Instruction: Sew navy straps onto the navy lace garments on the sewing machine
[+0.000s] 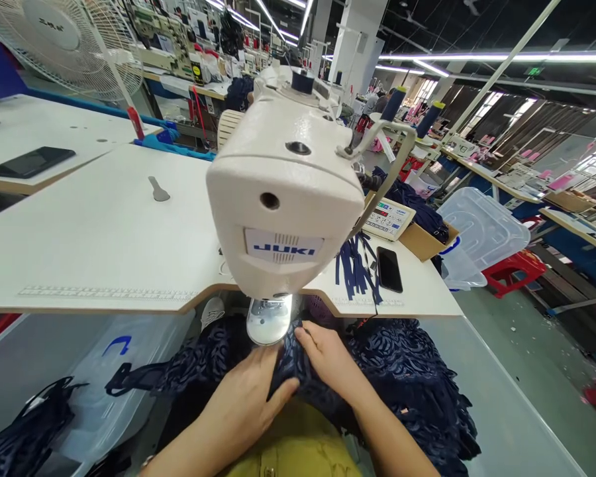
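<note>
Right hand pinching navy-blue textured fabric; left hand on it, can't tell if gripping; glossy white sewing machine above

It is bright here. Long white lights shine from up high, and more light comes through the windows on the right, which look nearly all white. The sewing machine has a soft shine on top, and the metal plate low on it gleams. Under the table it is darker, and the dark blue cloth has deep shadows. The fan looks stretched near the edge. Far back, it seems a bit blurry.
</note>
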### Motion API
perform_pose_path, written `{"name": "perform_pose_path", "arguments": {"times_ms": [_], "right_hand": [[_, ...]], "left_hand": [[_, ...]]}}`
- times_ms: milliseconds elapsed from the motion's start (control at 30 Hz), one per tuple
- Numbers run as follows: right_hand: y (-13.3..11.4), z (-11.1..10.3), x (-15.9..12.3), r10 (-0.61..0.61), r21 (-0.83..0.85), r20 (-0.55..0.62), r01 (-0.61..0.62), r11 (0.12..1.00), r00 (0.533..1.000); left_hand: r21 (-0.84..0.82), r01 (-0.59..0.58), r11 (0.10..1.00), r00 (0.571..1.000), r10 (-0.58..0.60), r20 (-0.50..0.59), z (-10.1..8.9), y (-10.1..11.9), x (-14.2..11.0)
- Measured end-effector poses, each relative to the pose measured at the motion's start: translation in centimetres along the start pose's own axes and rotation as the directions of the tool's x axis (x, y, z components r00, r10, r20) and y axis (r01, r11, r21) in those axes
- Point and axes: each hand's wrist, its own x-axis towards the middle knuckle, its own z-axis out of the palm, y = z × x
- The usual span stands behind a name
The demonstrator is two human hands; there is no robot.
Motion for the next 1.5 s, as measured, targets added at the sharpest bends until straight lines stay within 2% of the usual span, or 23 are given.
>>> {"name": "perform_pose_path", "arguments": {"times_ms": [67, 133, 167, 200, 267, 300, 333, 400, 467, 500, 533, 600, 667, 767, 867, 967, 1067, 1300, 1500], "right_hand": [[-1.0, -1.5, -0.1, -0.115, 0.077, 0.185, 0.102, 0.992, 0.976], [-2.3, -2.5, -0.4, -0.298, 0.127, 0.379, 0.270, 0.955, 0.876], [-3.0, -3.0, -0.5, -0.356, 0.136, 0.433, 0.330, 0.934, 0.828], [-3.6, -3.3, -0.5, -0.374, 0.126, 0.439, 0.357, 0.926, 0.817], [-4.6, -3.6, -0.3, -0.321, 0.061, 0.322, 0.319, 0.946, 0.891], [-4.9, -3.6, 0.0, -0.284, 0.017, 0.234, 0.288, 0.957, 0.930], [-5.0, -3.5, 0.3, -0.258, -0.040, 0.149, 0.267, 0.963, 0.954], [-4.8, -2.9, 1.1, -0.255, -0.185, 0.032, 0.256, 0.949, 0.966], [-4.2, -2.0, 1.7, -0.254, -0.281, -0.032, 0.235, 0.930, 0.967], [-3.8, -1.6, 1.9, -0.239, -0.274, -0.064, 0.213, 0.938, 0.969], [-3.5, -1.1, 2.0, -0.218, -0.226, -0.095, 0.192, 0.955, 0.971], [-2.9, -0.5, 2.0, -0.173, -0.061, -0.127, 0.167, 0.984, 0.977], [-2.5, 0.0, 1.7, -0.113, 0.110, -0.156, 0.131, 0.985, 0.981], [-2.3, 0.1, 1.7, 0.051, 0.281, -0.209, 0.010, 0.960, 0.977], [-2.1, -0.2, 2.3, 0.173, 0.360, -0.184, -0.098, 0.928, 0.968], [-2.1, -0.7, 3.5, 0.175, 0.370, -0.151, -0.109, 0.923, 0.973], [-2.4, -1.2, 4.7, 0.162, 0.324, -0.160, -0.103, 0.940, 0.974], [-2.8, -1.4, 6.0, 0.145, 0.161, -0.180, -0.117, 0.980, 0.973], [-2.5, -1.4, 6.2, 0.115, 0.128, -0.195, -0.091, 0.988, 0.974]], "left_hand": [[-0.151, -0.038, 0.988, 0.999, 0.042, 0.023, -1.6, -0.2, -0.3], [-0.335, -0.050, 0.941, 0.990, 0.090, 0.106, -3.2, -0.5, -0.5], [-0.409, -0.028, 0.912, 0.982, 0.102, 0.159, -3.8, -0.7, -0.5], [-0.465, 0.015, 0.885, 0.975, 0.091, 0.204, -4.4, -0.8, -0.5], [-0.507, 0.122, 0.853, 0.974, -0.005, 0.227, -5.5, -1.2, -0.2], [-0.490, 0.170, 0.855, 0.977, -0.079, 0.199, -5.9, -1.4, -0.1], [-0.444, 0.199, 0.874, 0.979, -0.155, 0.134, -6.3, -1.6, 0.1], [-0.264, 0.184, 0.947, 0.971, -0.217, -0.103, -6.8, -1.9, 0.5], [-0.010, 0.089, 0.996, 0.940, -0.087, -0.329, -6.9, -2.1, 0.8], [0.103, 0.026, 0.994, 0.922, 0.016, -0.388, -6.8, -2.2, 0.9], [0.183, -0.047, 0.982, 0.908, 0.118, -0.403, -6.7, -2.3, 0.9], [0.251, -0.204, 0.946, 0.896, 0.283, -0.341, -6.2, -2.5, 0.9], [0.263, -0.276, 0.924, 0.902, 0.343, -0.260, -5.6, -2.6, 0.8], [0.287, -0.216, 0.933, 0.936, 0.282, -0.212, -5.1, -2.5, 0.8], [0.286, -0.180, 0.941, 0.938, 0.252, -0.239, -5.0, -2.1, 1.0], [0.299, -0.124, 0.946, 0.923, 0.220, -0.314, -5.1, -1.6, 1.4], [0.364, -0.070, 0.929, 0.917, 0.203, -0.343, -5.3, -1.2, 1.7], [0.407, 0.026, 0.913, 0.922, 0.135, -0.362, -5.3, -0.5, 1.8], [0.453, 0.025, 0.891, 0.931, 0.145, -0.336, -5.2, -0.2, 1.9]]}}
